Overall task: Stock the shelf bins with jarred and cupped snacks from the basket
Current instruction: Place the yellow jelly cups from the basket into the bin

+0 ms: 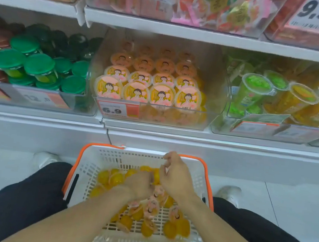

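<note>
A white basket with an orange rim sits on the floor between my knees. It holds several yellow jelly cups with pink cartoon lids. My left hand reaches down into the pile, its fingers curled round a jelly cup near the basket's far side. My right hand hovers just right of it, fingers curled above the same cups; whether it holds one is hidden. On the shelf straight ahead, a clear bin with a 6.9 price tag holds neat rows of the same cups.
The bin on the left is packed with green-lidded jars. On the right, another bin holds tall green and yellow cups lying down. An upper shelf overhangs the bins. White floor lies on either side of my legs.
</note>
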The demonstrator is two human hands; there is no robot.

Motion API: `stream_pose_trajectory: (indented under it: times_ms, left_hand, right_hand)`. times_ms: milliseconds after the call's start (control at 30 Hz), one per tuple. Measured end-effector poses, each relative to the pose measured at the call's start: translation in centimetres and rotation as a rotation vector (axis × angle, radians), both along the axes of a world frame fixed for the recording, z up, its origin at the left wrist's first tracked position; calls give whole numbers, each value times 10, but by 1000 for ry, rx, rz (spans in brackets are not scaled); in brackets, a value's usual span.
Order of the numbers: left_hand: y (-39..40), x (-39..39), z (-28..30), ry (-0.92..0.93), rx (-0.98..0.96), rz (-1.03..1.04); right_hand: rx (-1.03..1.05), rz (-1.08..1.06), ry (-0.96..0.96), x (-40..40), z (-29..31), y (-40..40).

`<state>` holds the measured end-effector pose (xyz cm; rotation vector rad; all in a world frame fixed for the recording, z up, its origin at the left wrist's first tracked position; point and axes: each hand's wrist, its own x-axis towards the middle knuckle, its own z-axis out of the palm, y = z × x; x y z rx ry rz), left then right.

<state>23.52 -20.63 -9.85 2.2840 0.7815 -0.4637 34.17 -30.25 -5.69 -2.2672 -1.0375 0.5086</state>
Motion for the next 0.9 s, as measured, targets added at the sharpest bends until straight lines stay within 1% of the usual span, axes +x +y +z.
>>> stream_pose_trajectory:
  times_ms: [33,67,133,167,200,267,333,433,500,600,700,800,867,900]
  left_hand:
    - [-1,-12,-20,101,-13,44]
    - [-4,-25,-39,174,2,95]
    - [-12,-53,-70,332,52,162]
    - [-17,-65,-87,405,54,178]
    - [-21,-73,-102,462,10,203]
    - [-33,-81,-129,501,-107,242]
    - [-43,-82,-144,517,-129,236]
    - [-47,-82,-149,479,-28,240]
    - [-43,-82,-154,432,25,320]
    - [-32,-80,-165,395,-9,445]
    - [-18,-78,-174,377,-9,500]
    - [-6,-77,-178,407,22,469]
    - [-1,-79,-180,442,-20,436]
    - [0,-81,-183,457,-45,430]
  right_hand:
    - [-179,7,27,0,-25,-11]
    - [-310,-15,73,0,-49,-25]
    - [-509,-67,131,-3,-91,-56]
    - [-602,-58,141,-6,-109,-70]
    - [-674,-39,155,-11,-125,-81]
    - [-739,-47,224,-20,-150,-93]
    - [-729,-77,270,-25,-162,-94]
    - [-711,-109,278,-29,-165,-87]
    - [-709,-131,291,-31,-165,-84]
    - [-643,-101,333,-35,-170,-71]
    - [-557,-57,262,-43,-173,-44]
    - [-430,-104,149,-46,-176,-18]
    - [-425,-108,27,-38,-181,-6]
    - [-442,-95,-1,-33,-183,-1]
